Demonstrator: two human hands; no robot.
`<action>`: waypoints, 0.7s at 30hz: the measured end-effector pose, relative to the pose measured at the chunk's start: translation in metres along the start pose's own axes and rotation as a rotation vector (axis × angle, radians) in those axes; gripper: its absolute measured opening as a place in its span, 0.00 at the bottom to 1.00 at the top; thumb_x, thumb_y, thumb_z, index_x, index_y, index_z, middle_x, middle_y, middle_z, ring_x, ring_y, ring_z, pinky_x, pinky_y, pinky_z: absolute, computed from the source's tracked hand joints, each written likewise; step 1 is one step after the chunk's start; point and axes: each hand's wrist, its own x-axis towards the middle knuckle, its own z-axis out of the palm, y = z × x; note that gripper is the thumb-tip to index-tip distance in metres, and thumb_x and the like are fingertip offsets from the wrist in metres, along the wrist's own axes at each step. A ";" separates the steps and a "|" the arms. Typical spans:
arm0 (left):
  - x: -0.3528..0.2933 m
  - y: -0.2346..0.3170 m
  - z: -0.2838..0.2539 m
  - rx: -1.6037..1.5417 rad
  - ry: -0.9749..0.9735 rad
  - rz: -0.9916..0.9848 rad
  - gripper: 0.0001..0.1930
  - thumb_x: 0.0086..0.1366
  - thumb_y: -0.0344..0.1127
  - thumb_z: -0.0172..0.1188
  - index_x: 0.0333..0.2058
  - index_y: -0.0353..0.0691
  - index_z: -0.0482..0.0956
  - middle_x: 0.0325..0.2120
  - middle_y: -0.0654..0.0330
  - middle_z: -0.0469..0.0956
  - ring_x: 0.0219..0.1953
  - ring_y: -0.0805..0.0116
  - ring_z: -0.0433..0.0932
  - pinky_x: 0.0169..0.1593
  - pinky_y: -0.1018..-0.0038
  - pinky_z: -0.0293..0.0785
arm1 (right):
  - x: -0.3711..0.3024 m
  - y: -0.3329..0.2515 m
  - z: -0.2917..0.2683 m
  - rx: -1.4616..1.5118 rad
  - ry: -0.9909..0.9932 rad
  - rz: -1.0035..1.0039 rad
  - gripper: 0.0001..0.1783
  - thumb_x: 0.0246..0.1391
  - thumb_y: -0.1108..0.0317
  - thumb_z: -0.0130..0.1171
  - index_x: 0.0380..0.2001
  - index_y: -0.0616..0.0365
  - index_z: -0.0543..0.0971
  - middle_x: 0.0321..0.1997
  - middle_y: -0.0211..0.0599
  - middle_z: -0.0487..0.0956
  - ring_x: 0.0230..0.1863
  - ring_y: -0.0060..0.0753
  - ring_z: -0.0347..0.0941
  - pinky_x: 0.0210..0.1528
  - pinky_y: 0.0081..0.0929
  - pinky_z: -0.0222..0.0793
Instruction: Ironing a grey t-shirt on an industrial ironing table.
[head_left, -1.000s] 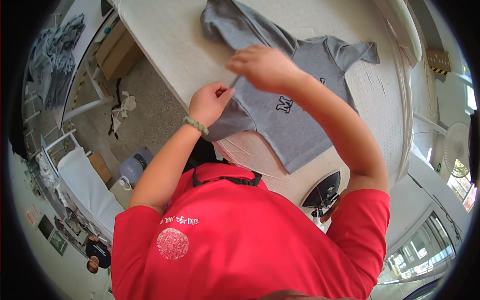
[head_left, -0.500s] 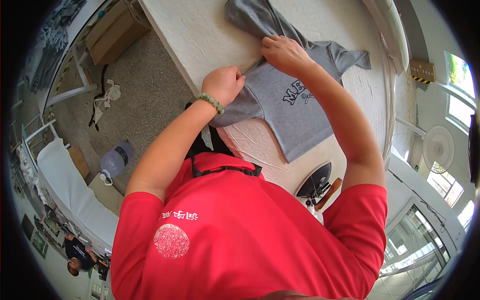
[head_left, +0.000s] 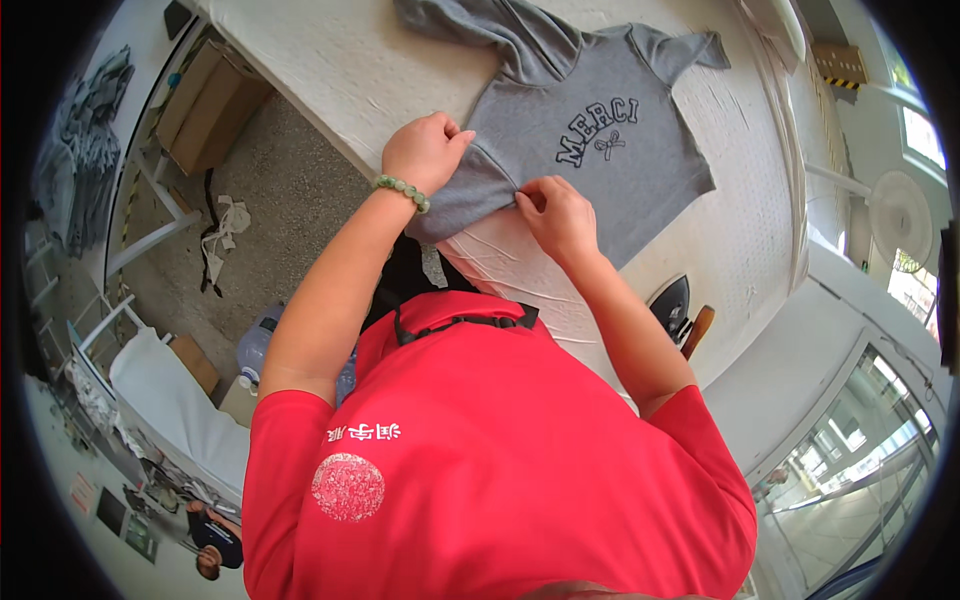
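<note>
A grey sweatshirt (head_left: 620, 90) with dark lettering and a small bow print on its front is spread on a padded, cloth-covered table. Its near sleeve (head_left: 470, 200) reaches toward me over the table's edge. My left hand (head_left: 425, 155), wearing a green bead bracelet, is closed at the upper edge of this sleeve, its fingers curled on the fabric. Thumb and fingers of my right hand (head_left: 560, 215) pinch the cloth near the seam between sleeve and body.
A dark iron (head_left: 672, 300) with a brown handle rests at the table's near right. Left of the table, a cardboard box (head_left: 210, 110), white scraps (head_left: 228, 225) and a large plastic bottle (head_left: 258, 345) are on the floor side. A person (head_left: 215, 535) is far off at lower left.
My right hand has left the garment's far shoulder area and come nearer, down to the sleeve seam. My left hand stays at the near sleeve. The sweatshirt front now lies more exposed.
</note>
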 end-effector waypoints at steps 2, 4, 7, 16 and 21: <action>0.003 0.003 -0.004 -0.068 -0.070 -0.040 0.16 0.67 0.48 0.65 0.34 0.39 0.84 0.31 0.52 0.86 0.36 0.48 0.85 0.40 0.56 0.79 | -0.016 -0.001 0.008 -0.029 0.096 0.058 0.11 0.56 0.60 0.69 0.36 0.55 0.87 0.33 0.41 0.85 0.34 0.41 0.84 0.40 0.40 0.79; 0.007 0.004 -0.008 -0.082 -0.116 -0.046 0.16 0.66 0.48 0.66 0.33 0.39 0.84 0.30 0.52 0.86 0.35 0.49 0.84 0.40 0.56 0.79 | -0.014 0.002 0.005 0.036 0.036 0.119 0.10 0.56 0.60 0.69 0.36 0.55 0.87 0.32 0.41 0.85 0.33 0.42 0.84 0.41 0.40 0.79; 0.018 0.001 -0.013 -0.131 -0.224 -0.068 0.16 0.67 0.47 0.65 0.35 0.38 0.84 0.26 0.54 0.85 0.30 0.54 0.83 0.36 0.59 0.77 | 0.004 0.015 -0.001 0.158 -0.099 0.188 0.10 0.55 0.62 0.69 0.36 0.55 0.87 0.29 0.41 0.85 0.32 0.42 0.84 0.41 0.39 0.80; 0.015 0.005 0.000 0.238 -0.082 0.095 0.14 0.66 0.45 0.65 0.31 0.39 0.81 0.24 0.54 0.83 0.30 0.52 0.83 0.36 0.58 0.77 | 0.010 0.004 0.000 0.104 0.012 0.024 0.11 0.56 0.60 0.64 0.33 0.57 0.86 0.29 0.44 0.85 0.32 0.52 0.83 0.40 0.46 0.79; 0.011 0.006 0.004 0.237 0.066 0.100 0.14 0.66 0.45 0.66 0.32 0.39 0.81 0.28 0.54 0.84 0.31 0.52 0.83 0.37 0.59 0.77 | 0.028 -0.003 -0.001 -0.139 -0.131 -0.027 0.12 0.55 0.60 0.63 0.35 0.56 0.85 0.38 0.42 0.86 0.38 0.51 0.84 0.45 0.48 0.79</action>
